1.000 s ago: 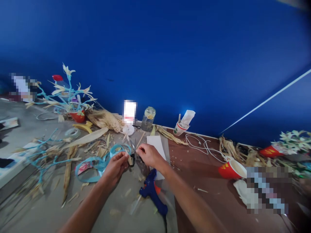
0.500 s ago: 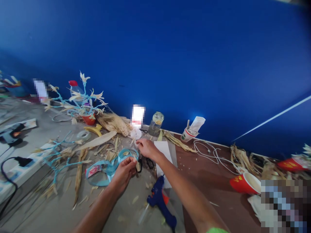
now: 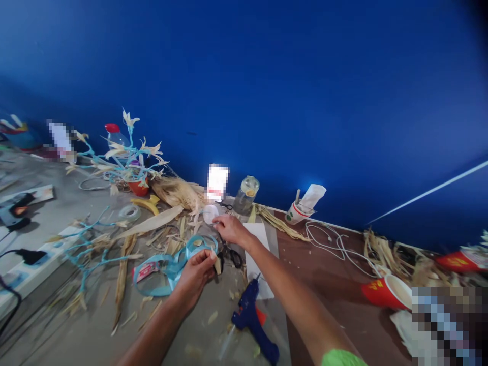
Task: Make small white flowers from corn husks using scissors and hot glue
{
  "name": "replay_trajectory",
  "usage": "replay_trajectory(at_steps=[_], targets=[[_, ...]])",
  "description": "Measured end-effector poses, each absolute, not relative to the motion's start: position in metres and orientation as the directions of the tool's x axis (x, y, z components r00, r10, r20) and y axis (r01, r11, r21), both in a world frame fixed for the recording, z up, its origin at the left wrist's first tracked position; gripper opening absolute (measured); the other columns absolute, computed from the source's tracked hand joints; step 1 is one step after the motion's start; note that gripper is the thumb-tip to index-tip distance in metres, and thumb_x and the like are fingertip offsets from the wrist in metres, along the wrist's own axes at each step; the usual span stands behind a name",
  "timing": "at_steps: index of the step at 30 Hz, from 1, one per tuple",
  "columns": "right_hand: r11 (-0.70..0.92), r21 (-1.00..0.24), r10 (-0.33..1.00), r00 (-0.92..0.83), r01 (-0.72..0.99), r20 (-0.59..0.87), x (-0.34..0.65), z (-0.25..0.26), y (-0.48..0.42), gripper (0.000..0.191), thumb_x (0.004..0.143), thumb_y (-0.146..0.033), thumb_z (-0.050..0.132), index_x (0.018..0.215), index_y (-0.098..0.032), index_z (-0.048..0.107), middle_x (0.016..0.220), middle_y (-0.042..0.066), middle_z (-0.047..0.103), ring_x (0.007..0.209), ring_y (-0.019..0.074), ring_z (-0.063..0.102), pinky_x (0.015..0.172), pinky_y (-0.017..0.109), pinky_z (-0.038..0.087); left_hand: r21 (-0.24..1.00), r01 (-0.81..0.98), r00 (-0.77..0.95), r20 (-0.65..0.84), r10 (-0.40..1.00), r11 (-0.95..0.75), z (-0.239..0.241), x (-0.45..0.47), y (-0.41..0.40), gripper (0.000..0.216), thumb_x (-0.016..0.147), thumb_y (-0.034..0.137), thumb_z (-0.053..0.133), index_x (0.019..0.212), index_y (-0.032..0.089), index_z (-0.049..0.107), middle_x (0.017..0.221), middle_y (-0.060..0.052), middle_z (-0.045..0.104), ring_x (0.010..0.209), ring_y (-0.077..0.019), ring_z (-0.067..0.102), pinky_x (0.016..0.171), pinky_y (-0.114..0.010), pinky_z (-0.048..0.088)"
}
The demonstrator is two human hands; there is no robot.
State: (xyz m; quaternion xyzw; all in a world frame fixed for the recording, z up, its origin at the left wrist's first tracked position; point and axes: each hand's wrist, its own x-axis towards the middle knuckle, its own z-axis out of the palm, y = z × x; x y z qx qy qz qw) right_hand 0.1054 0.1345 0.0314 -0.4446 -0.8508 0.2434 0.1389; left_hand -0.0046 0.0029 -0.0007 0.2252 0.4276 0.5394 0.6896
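At the far left of the desk (image 3: 76, 325) we see a black plug (image 3: 28, 255) on a white strip, and beyond it a small branch decoration (image 3: 125, 157) of light-blue stems in a red pot. Dry husk strips (image 3: 125, 264) lie scattered between them and our hands.

Our left hand (image 3: 196, 274) sits near the middle, its grip pressed together on a small pale husk piece (image 3: 217, 264), which pokes out just to the right of the fingertips. A light-blue ribbon (image 3: 168, 267) loops on the desk just left of that hand, touching it. Black scissors (image 3: 231, 252) lie just right of the husk piece, between the two hands.

Our right hand (image 3: 229, 229) reaches farther away, fingertips at a small white disc (image 3: 210, 214) to its left; we cannot tell whether the grip has closed on it or only touches it. A white sheet (image 3: 259, 254) lies under that forearm. Nearer to us lies a blue glue gun (image 3: 253, 320). Farther right stand a glass jar (image 3: 246, 193), a paper cup (image 3: 299, 211), a white cable (image 3: 335, 241) and a red cup (image 3: 385, 294) on its side.
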Motion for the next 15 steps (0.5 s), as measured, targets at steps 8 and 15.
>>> replay_trajectory(at_steps=[8,15], targets=[[0.310,-0.534,0.943,-0.327,0.787,0.066,0.097,0.037,0.143,0.043,0.083,-0.043,0.050,0.114,-0.015,0.058,0.100,0.011,0.066,0.096,0.0206,0.061,0.083,0.027,0.044,0.785,-0.543,0.052,-0.324,0.945,0.299,-0.007,-0.005,0.004,0.029,0.067,0.036,0.073,0.064,0.014,0.054,0.051,0.006,0.043,0.044,-0.0039,0.035,0.045,-0.018,0.027],[0.248,-0.538,0.957,-0.291,0.805,0.005,0.064,0.036,0.156,0.041,0.080,-0.042,0.054,0.112,-0.017,0.056,0.111,0.015,0.060,0.100,0.0256,0.059,0.082,0.033,0.045,0.791,-0.548,0.046,-0.298,0.953,0.273,-0.007,-0.005,0.004,0.029,0.068,0.037,0.071,0.065,0.014,0.054,0.047,0.007,0.040,0.042,-0.0034,0.030,0.044,-0.019,0.024]])
